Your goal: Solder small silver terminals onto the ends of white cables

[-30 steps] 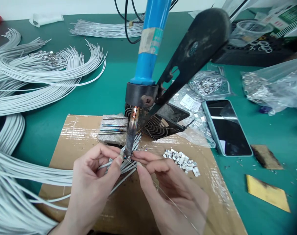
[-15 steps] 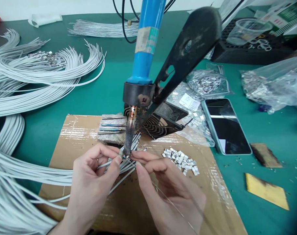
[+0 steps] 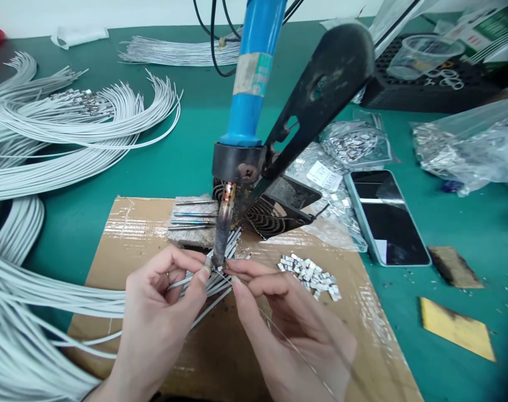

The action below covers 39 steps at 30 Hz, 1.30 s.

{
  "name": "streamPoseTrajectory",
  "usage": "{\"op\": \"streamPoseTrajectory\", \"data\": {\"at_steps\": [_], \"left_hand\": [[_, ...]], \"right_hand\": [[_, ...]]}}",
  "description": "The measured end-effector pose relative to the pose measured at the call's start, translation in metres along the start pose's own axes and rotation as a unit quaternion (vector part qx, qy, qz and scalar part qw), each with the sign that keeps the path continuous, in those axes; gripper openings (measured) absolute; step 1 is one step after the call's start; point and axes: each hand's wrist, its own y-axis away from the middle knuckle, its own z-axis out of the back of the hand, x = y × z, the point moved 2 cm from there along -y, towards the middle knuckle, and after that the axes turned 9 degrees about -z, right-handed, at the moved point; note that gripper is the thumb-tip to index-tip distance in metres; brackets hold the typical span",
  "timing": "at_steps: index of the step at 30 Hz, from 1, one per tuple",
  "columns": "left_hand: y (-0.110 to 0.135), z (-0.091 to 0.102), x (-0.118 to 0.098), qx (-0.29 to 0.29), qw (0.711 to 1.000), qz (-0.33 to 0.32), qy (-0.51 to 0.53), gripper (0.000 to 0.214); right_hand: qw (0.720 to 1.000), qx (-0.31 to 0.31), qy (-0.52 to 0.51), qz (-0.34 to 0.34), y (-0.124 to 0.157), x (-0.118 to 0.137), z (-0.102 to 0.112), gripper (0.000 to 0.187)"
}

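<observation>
A blue-handled soldering iron (image 3: 248, 111) is held tip-down by a black stand arm (image 3: 316, 92). Close under the tip, my left hand (image 3: 159, 310) is closed, thumb and fingers pinching the end of a grey-white cable (image 3: 179, 283). My right hand (image 3: 298, 329) is closed on a thin solder wire (image 3: 298, 350), which runs from the fingertips down to the lower right. Its front end meets the iron's tip beside the cable end. A tiny shiny metal piece shows there, partly hidden by fingers. More cables lie under the tip.
Small metal pieces (image 3: 308, 273) are heaped on the cardboard (image 3: 341, 329). A black fan (image 3: 274, 209) stands behind the tip, beside a grey block (image 3: 190, 234) with metal rods. Cable bundles (image 3: 69, 290) fill the left. A phone (image 3: 390, 218) and yellow sponge (image 3: 457, 329) lie right.
The view has shifted very slightly. Both hands stay at the iron's tip, still pinching the cable and the solder wire; otherwise hardly anything differs.
</observation>
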Motion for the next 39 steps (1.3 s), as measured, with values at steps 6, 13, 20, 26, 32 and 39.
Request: {"op": "streamPoseTrajectory", "data": {"at_steps": [6,13,20,26,32,39], "left_hand": [[0.001,-0.002,-0.001,-0.027,0.999,0.016,0.009,0.015],[0.001,-0.007,-0.004,-0.028,0.999,0.026,0.017,0.015],[0.004,-0.011,-0.008,-0.074,0.996,0.032,0.030,0.015],[0.003,-0.010,-0.007,-0.067,0.997,0.035,0.029,0.015],[0.006,-0.014,-0.010,-0.079,0.996,0.031,0.030,0.014],[0.006,-0.013,-0.009,-0.082,0.996,0.033,0.020,0.013]], "right_hand": [[1.000,0.002,-0.003,-0.011,0.001,0.002,0.000,0.021],[1.000,-0.009,0.008,-0.009,0.001,0.001,0.000,0.020],[1.000,-0.007,0.008,0.004,0.000,0.000,0.000,0.018],[1.000,-0.015,0.012,0.003,0.000,-0.002,0.000,0.019],[1.000,-0.013,-0.001,0.015,0.000,-0.003,0.000,0.018],[0.999,-0.019,0.019,0.023,0.001,-0.002,0.000,0.017]]}}
